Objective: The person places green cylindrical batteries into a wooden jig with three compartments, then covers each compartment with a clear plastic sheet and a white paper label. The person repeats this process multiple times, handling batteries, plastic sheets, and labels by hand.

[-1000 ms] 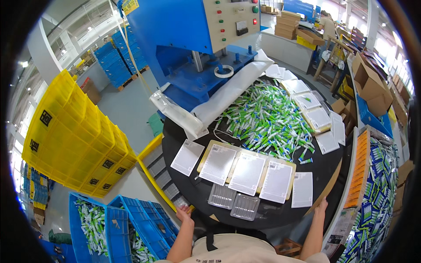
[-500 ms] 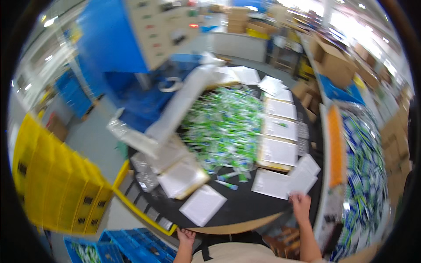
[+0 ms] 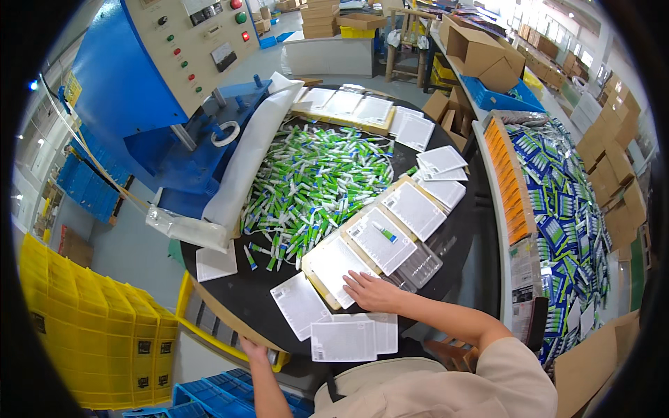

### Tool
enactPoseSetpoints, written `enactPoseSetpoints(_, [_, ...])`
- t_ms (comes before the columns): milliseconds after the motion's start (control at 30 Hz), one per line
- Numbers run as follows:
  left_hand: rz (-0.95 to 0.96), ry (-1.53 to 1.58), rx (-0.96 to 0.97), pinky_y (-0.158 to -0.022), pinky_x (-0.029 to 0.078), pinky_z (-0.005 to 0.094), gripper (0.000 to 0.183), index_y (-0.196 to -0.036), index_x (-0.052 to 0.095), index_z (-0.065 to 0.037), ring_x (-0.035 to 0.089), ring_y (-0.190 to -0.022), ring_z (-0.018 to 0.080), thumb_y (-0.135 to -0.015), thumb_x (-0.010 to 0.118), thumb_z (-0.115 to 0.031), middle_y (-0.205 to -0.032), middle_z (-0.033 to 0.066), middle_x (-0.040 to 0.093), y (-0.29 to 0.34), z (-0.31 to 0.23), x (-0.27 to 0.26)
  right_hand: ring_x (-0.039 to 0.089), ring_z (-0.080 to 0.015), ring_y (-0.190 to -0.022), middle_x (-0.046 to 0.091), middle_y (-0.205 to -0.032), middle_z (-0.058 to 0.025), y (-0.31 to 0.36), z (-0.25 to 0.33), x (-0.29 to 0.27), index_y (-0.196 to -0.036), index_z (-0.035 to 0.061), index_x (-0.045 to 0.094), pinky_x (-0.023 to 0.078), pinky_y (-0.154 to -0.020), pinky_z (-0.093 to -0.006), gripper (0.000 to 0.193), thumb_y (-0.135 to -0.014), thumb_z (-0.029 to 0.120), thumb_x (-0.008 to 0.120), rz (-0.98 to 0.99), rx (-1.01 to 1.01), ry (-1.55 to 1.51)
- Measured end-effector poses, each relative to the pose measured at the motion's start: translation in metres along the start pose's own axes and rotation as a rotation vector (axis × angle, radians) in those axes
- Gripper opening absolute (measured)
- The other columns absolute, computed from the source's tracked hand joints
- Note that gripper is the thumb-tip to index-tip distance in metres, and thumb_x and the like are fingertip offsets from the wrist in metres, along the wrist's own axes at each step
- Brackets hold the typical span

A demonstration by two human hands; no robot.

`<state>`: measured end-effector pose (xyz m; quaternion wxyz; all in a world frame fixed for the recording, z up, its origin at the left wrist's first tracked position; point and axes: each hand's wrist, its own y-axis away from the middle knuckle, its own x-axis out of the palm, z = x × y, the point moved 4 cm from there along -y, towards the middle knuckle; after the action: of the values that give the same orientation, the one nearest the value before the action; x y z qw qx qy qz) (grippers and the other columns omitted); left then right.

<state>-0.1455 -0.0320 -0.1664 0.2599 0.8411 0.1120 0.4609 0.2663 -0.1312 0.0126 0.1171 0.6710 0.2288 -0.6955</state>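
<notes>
My right hand point(image 3: 369, 291) lies with its fingers spread on a white printed card point(image 3: 343, 261) in a yellowish wooden tray on a round black table point(image 3: 244, 299). Beside it, another white card point(image 3: 382, 244) carries one small green-and-white tube point(image 3: 385, 233). Loose white cards point(image 3: 343, 340) overlap at the near edge, just below the hand. A large heap of green, white and blue tubes point(image 3: 313, 184) fills the table's middle. My left hand point(image 3: 254, 350) is at the near-left table rim, with its fingers partly hidden there.
A blue press machine point(image 3: 132, 90) with a control panel stands at the left behind a white plastic-covered bar point(image 3: 258, 153). Stacked yellow crates point(image 3: 90, 320) are at the lower left. On the right, a long bin point(image 3: 512, 181) holds many blue-and-green packs. Clear blister trays point(image 3: 421, 268) lie beside the cards.
The round table has turned clockwise, bringing the row of carded trays from the right toward me. My right hand has left the loose cards at the right and now rests on a tray's card.
</notes>
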Motion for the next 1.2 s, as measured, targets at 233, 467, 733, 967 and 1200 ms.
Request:
enactPoseSetpoints(233, [-0.163,-0.216,0.018,-0.107,0.05,0.0542,0.05,-0.142,0.055,-0.009,0.061,-0.126,0.0369,-0.105,0.044,-0.04,-0.142,0.0147,0.06,-0.069,-0.076,-0.004,0.068,-0.0343,-0.114,0.067,-0.128,-0.0223,0.033,-0.032,-0.096,-0.128,-0.0054,0.061,0.058,-0.094,-0.04,0.043,-0.086,-0.005,0.054,-0.498,0.452,-0.343])
enactPoseSetpoints(467, [-0.219,-0.196,0.135,-0.115,0.044,0.0477,0.062,-0.151,0.045,-0.007,0.052,-0.136,0.0334,-0.11,0.032,-0.051,-0.149,0.0132,0.054,-0.041,-0.042,-0.018,0.067,-0.0393,-0.112,0.068,-0.125,-0.0219,0.078,-0.073,-0.124,-0.132,0.0017,0.062,0.055,-0.095,-0.0411,0.047,-0.087,-0.009,0.053,-0.607,0.709,-0.337])
enactPoseSetpoints(733, [-0.438,-0.262,0.115,-0.103,0.052,0.0468,0.053,-0.141,0.053,-0.002,0.061,-0.122,0.0336,-0.109,0.044,-0.044,-0.138,0.0162,0.06,-0.047,-0.066,-0.008,0.069,-0.0392,-0.107,0.07,-0.119,-0.0228,0.095,-0.081,-0.114,-0.131,0.0045,0.064,0.056,-0.09,-0.0412,0.046,-0.089,-0.007,0.053,-0.586,0.832,-0.407])
enactPoseSetpoints(967, [0.136,-1.942,1.409,-0.09,0.051,0.0453,0.054,-0.131,0.059,-0.004,0.064,-0.103,0.0357,-0.088,0.076,-0.03,-0.114,0.018,0.066,0.004,-0.025,0.215,0.071,-0.0371,-0.092,0.071,-0.113,-0.0233,0.106,-0.081,-0.109,-0.131,0.0033,0.065,0.055,-0.082,-0.0371,0.044,-0.091,-0.006,0.05,-0.602,0.901,-0.536])
enactPoseSetpoints(1200, [0.386,-2.544,0.64,-0.082,0.059,0.0492,0.124,-0.161,0.018,-0.002,0.066,-0.108,0.0462,-0.077,0.064,-0.081,-0.148,0.0353,0.042,-0.095,0.084,0.329,0.07,-0.0352,-0.088,0.07,-0.109,-0.0233,0.143,-0.068,-0.107,-0.129,0.0028,0.067,0.053,-0.08,-0.0348,0.044,-0.09,-0.008,0.05,-0.642,0.99,-0.607])
